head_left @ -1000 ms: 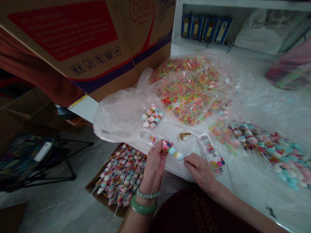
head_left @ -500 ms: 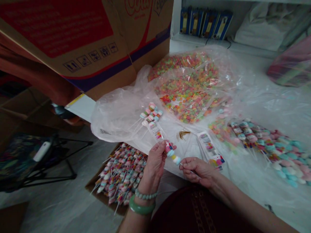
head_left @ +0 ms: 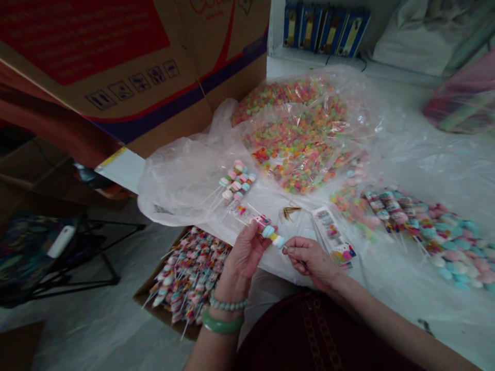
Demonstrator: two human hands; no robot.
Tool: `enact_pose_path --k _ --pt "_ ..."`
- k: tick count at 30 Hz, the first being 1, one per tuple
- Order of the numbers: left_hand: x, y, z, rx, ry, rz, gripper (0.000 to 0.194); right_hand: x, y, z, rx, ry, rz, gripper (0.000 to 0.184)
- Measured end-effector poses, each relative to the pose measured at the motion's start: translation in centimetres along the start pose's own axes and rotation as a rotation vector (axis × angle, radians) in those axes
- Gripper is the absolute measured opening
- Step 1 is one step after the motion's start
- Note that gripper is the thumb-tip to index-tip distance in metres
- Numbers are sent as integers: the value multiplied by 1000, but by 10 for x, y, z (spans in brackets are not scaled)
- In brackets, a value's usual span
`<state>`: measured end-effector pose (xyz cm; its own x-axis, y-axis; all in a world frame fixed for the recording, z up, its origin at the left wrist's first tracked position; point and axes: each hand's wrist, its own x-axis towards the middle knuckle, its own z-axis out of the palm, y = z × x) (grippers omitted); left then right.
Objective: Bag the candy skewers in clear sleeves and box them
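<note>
My left hand [head_left: 244,252] is closed around a candy skewer [head_left: 270,236] with pastel marshmallow pieces, partly inside a clear printed sleeve. My right hand [head_left: 307,257] pinches the skewer's thin stick end just right of the candies. Both hands hover over the near edge of the plastic-covered table [head_left: 417,154]. A small bunch of bare-stick candy skewers [head_left: 236,181] lies just beyond my left hand. Gold twist ties [head_left: 291,211] and a stack of printed sleeves [head_left: 334,237] lie ahead of my right hand.
A carton of wrapped skewers [head_left: 189,278] sits on the floor at my left. Clear bags of colourful ring candy [head_left: 297,134] lie behind. A pile of skewers [head_left: 425,226] spreads at right. A large cardboard box [head_left: 127,67] looms at upper left; blue items [head_left: 325,31] line a shelf.
Both hands have shifted slightly up and closer together. The sleeved end of the skewer has swung and the right hand now pinches the stick nearer the candies.
</note>
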<state>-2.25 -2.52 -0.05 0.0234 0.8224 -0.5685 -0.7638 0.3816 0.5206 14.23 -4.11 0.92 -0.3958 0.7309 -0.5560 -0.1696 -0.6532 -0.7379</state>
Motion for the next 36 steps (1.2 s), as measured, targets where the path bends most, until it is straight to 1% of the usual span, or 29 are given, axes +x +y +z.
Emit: enact_pose_path --k 4,6,7,9,12,14,15,18,20,22,24,26,27,29,30,31,32,33,34,36 --pt "1 17 3 -121 -78 21 44 1 -5 -1 -13 -87 30 26" --pt "1 23 5 -151 -104 47 45 2 -6 -1 -25 -119 32 25" --pt "2 24 6 -158 -100 62 42 3 -7 -1 -30 -128 32 25" --pt "2 25 8 -169 -68 92 33 6 -8 1 -52 -112 14 23" --pt "2 21 11 -203 -32 129 25 10 -7 6 -149 -29 -62 17" --pt "2 17 13 -222 -32 156 25 12 -5 7 -301 27 -149 14" --pt "2 15 13 -223 -29 168 25 12 -3 7 -417 59 -217 13" --pt "2 10 12 -204 -12 185 25 9 4 5 -861 157 -502 16" --pt "2 5 11 -189 2 182 25 5 10 5 -1113 159 -653 20" --pt "2 1 11 -166 20 186 26 2 12 6 -1236 127 -709 22" --pt "1 -3 12 -121 11 180 29 2 12 8 -1197 112 -703 21" --pt "-2 -6 13 -83 -34 139 33 6 9 12 -998 95 -632 17" --pt "-3 -7 14 -79 -59 109 34 9 7 14 -850 78 -554 15" --pt "-4 -11 15 -90 -84 60 36 15 4 17 -519 56 -351 13" --pt "-5 -12 17 -100 -82 55 36 18 4 19 -374 60 -264 14" --pt "-4 -15 18 -103 -73 63 35 21 3 21 -260 77 -211 16" --pt "-3 -17 20 -102 -58 80 34 23 4 23 -183 101 -196 17" --pt "-2 -19 21 -99 -38 100 32 25 4 25 -139 128 -210 18" --pt "0 -20 22 -95 -17 116 30 26 4 25 -119 143 -231 18" --pt "3 -19 23 -87 14 118 26 26 4 22 -113 135 -241 18"
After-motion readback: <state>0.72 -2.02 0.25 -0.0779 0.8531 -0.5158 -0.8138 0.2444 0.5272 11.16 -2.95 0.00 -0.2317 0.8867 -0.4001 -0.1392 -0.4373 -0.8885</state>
